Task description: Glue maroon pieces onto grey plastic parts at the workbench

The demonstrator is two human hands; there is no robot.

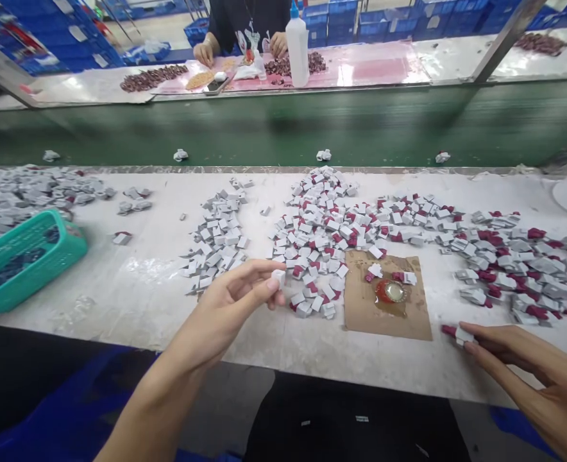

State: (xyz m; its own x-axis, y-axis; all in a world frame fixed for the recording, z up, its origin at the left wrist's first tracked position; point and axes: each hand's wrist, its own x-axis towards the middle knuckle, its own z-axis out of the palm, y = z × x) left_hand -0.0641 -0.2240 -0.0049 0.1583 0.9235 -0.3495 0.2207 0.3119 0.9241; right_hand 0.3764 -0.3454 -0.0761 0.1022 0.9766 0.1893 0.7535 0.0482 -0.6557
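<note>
My left hand (pixel 245 292) is closed, pinching a small light-grey plastic part (pixel 278 276) between thumb and fingertips above the worktable. At the right, my right hand (pixel 519 359) pinches a grey and dark-red plastic piece (pixel 465 336) low over the table, its red end pointing left. Between the hands lies a cardboard square (pixel 360 314) bearing a bottle cap (pixel 393 291) in a wet amber patch. Two grey-and-red pieces (pixel 403 277) rest on the cardboard just behind the cap. A heap of grey-and-red pieces (pixel 322 224) spreads behind my left hand.
Loose grey parts (pixel 220 231) lie left of the heap, and another pile (pixel 524 269) lies at right. A teal basket (pixel 67 247) holds dark parts. Beyond the green conveyor belt (pixel 245 128), which carries several grey pieces, a co-worker's hands (pixel 204 54) are near a white bottle (pixel 297 51).
</note>
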